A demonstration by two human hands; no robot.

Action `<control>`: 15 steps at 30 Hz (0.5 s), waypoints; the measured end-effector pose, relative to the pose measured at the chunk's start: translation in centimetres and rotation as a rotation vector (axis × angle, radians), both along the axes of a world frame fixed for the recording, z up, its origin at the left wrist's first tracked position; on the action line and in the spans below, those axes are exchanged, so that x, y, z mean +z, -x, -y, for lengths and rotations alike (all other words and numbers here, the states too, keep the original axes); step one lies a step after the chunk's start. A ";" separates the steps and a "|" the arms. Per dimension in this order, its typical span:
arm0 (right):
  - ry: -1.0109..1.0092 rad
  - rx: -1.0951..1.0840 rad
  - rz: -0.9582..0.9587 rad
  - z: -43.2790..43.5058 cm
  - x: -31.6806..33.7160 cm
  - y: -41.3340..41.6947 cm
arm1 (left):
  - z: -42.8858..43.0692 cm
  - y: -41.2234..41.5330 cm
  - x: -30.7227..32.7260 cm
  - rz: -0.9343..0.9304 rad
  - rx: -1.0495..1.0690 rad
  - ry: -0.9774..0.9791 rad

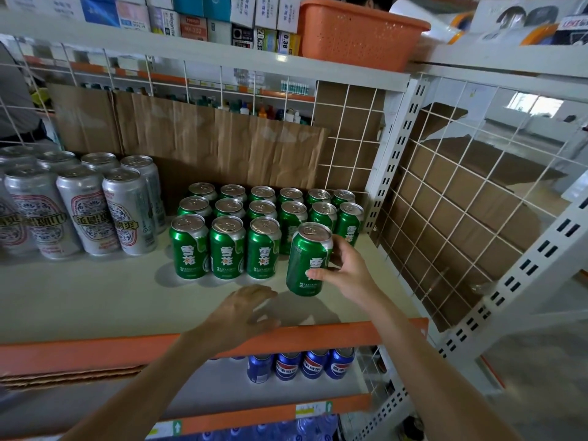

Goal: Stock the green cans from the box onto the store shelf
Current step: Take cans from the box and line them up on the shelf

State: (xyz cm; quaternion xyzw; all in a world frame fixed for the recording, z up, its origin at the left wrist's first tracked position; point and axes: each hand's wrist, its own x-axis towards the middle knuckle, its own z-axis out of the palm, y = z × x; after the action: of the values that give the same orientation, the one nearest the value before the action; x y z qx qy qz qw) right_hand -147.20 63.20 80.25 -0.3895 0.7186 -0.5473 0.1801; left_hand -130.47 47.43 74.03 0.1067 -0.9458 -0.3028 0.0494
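The right hand [345, 272] is gripping a can [308, 259], thumb and fingers curled round its side, and is tilting it low over the shelf [95, 297] at 3 o'clock of the front row [227, 246]. Whether the can is touching down, I cannot tell. The left hand [245, 313] is hovering at 7 o'clock of it, fingers relaxed and holding nothing. Two back rows of six are standing full. The front row is showing three, so this looks like the fourth, with two gaps waiting. The box is out of view.

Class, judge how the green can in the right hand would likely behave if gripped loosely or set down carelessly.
The green can in the right hand looks glossy and smooth, so probably slippery. Held slightly tilted, it might tip if released so; being round, it would likely roll.
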 end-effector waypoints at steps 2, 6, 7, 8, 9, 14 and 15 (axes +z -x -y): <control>-0.030 -0.007 0.000 0.4 -0.5 0.5 | 0.1 -0.2 -0.3 0.028 -0.031 0.110; -0.065 -0.024 0.011 1.4 -1.5 1.1 | 0.3 -0.4 -0.7 0.075 -0.022 0.185; -0.071 -0.030 0.010 1.6 -1.7 1.3 | 0.3 -0.4 -0.7 0.075 -0.014 0.183; -0.076 -0.040 0.007 1.9 -1.9 1.5 | 0.3 -0.3 -0.8 0.075 -0.008 0.182; -0.081 -0.052 0.005 2.1 -2.0 1.7 | 0.3 -0.4 -0.7 0.074 -0.004 0.183; -0.077 -0.068 0.023 3.4 -2.8 2.6 | 0.3 -0.4 -0.6 0.078 -0.009 0.175; -0.084 -0.069 0.019 3.6 -2.9 2.7 | 0.3 -0.4 -0.6 0.076 -0.010 0.175</control>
State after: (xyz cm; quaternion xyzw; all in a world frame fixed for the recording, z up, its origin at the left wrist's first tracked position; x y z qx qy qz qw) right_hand -149.93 59.64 77.31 -0.3514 0.7521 -0.5263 0.1841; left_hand -130.07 47.09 73.42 0.1089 -0.9703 -0.2148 0.0210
